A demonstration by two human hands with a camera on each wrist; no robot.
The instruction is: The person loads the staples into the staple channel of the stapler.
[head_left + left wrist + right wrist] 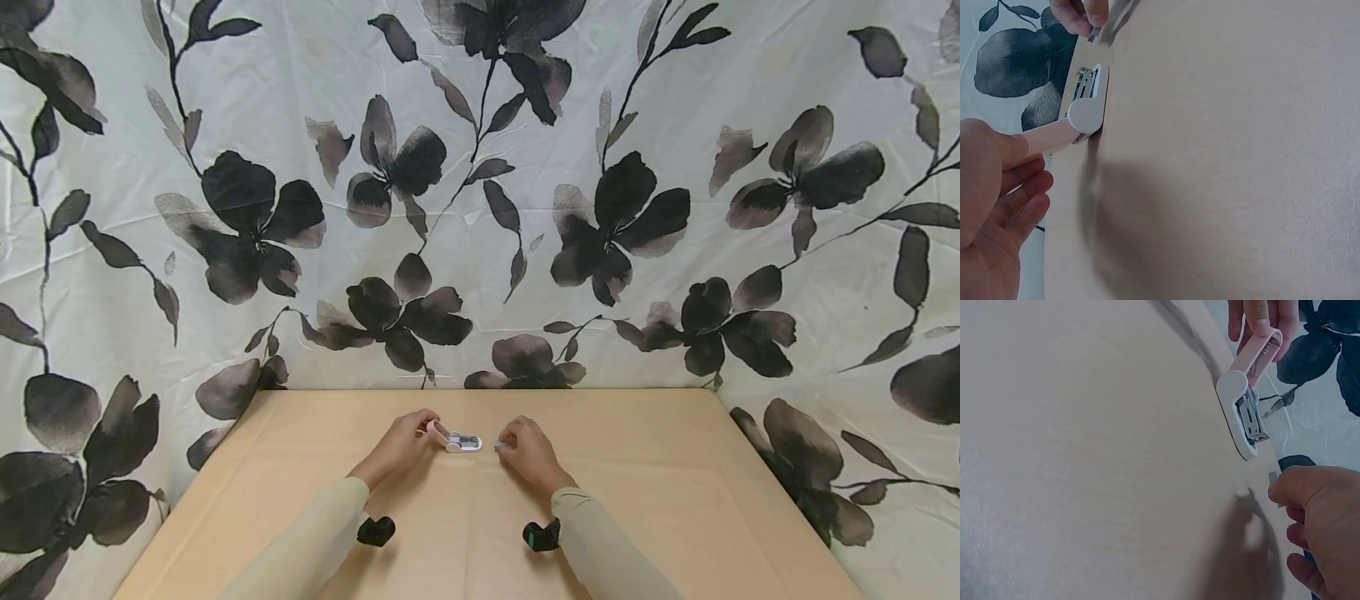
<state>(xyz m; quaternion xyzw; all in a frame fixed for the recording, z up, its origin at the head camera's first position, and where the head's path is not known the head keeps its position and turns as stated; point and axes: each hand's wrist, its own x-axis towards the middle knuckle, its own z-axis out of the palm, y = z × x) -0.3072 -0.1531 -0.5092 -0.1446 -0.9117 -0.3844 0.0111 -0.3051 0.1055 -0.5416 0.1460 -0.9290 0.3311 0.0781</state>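
Observation:
A small pink-and-white stapler point(463, 444) lies on the table with its pink top arm point(1252, 359) swung up and the metal staple channel point(1250, 419) exposed. My left hand point(402, 442) pinches the end of that raised arm between thumb and fingers; the other fingers show below it in the left wrist view. Just off the front end of the white base point(1087, 114), my right hand point(528, 451) pinches a short grey strip of staples point(1274, 479) between thumb and forefinger. Most of the strip is hidden by the fingertips.
Both hands work over a tan table point(600, 467), near its far edge. Behind that edge hangs a white cloth point(510, 275) with dark flowers. A black wrist device point(377, 531) shows at the left sleeve, another point(541, 536) at the right.

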